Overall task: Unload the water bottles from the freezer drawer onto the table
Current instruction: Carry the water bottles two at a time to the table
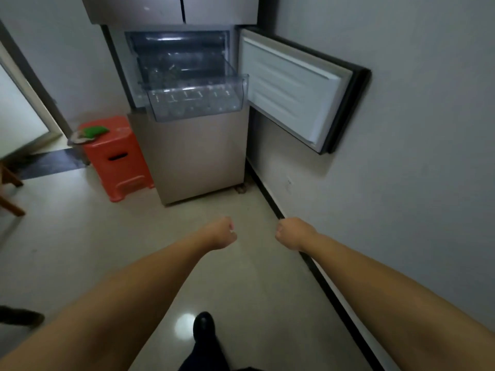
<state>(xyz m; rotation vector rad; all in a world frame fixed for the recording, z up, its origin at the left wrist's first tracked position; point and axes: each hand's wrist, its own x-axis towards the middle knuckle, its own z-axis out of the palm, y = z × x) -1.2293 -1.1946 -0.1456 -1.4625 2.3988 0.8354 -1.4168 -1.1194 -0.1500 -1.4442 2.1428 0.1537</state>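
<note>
Both arms stretch forward over the pale floor (pixel 241 277), well short of the fridge (pixel 198 156). The left hand (pixel 221 232) and the right hand (pixel 293 234) are each curled into a loose fist with nothing in them, and a clear gap lies between the two. Ahead, the freezer door (pixel 294 87) swings open to the right against the wall. A clear drawer (pixel 197 99) is pulled out from the compartment, and the water bottles (pixel 191 96) lie packed inside it, their caps showing through the front wall. An orange stool (pixel 117 156) stands just beside the fridge on its left. A dark shoe (pixel 203 326) shows near the bottom edge.
</note>
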